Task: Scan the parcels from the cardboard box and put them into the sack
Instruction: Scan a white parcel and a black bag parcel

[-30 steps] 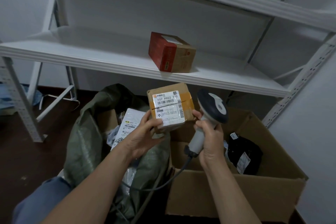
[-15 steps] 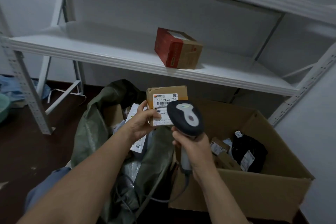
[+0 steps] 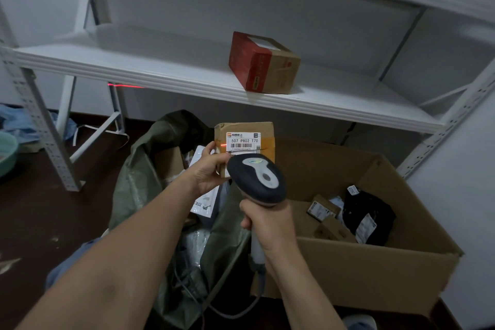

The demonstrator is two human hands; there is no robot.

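Bearing a white barcode label, the brown parcel is orange-taped.

brown parcel (white label), olive sack, seemingly red-and-tan box.

Parcel storeroom: metal shelving, cardboard box of parcels (sack alongside)
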